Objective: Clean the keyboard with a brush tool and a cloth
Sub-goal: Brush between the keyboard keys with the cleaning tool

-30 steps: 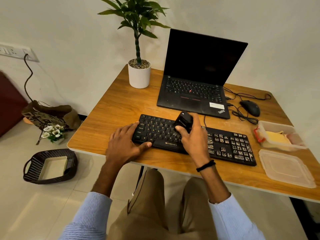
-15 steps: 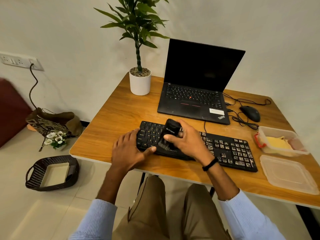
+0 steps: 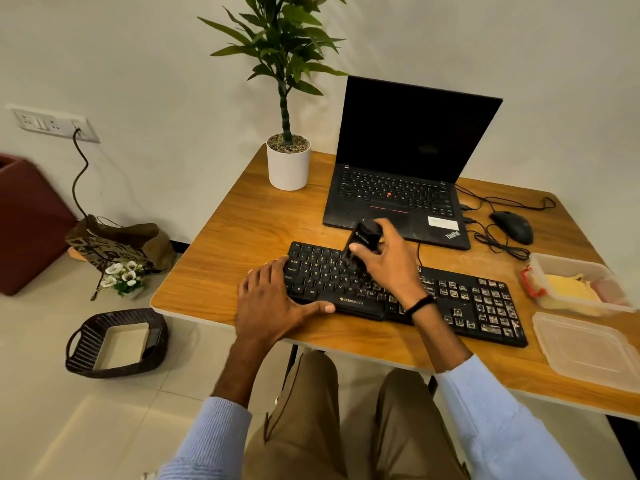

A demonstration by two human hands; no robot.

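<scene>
A black keyboard point(image 3: 478, 303) lies across the front of the wooden desk point(image 3: 242, 237); its right-hand keys look dusty and pale. My right hand point(image 3: 388, 261) grips a black brush tool point(image 3: 363, 239), tilted, with its lower end down on the upper key rows left of centre. My left hand point(image 3: 273, 299) rests on the keyboard's left end, fingers spread flat over the edge and the thumb along its front rim. A yellow cloth point(image 3: 568, 289) lies inside a clear plastic box point(image 3: 554, 263) at the desk's right edge.
An open black laptop point(image 3: 398, 188) stands behind the keyboard, a white potted plant point(image 3: 288, 164) to its left, a wired mouse point(image 3: 512, 226) with tangled cable to its right. A clear lid point(image 3: 585, 344) lies at front right. A dark basket point(image 3: 116, 342) sits on the floor at left.
My right hand swept the brush leftward across the keys, then up toward the back rows. My left hand has stayed on the keyboard's left end. The camera has tilted upward.
</scene>
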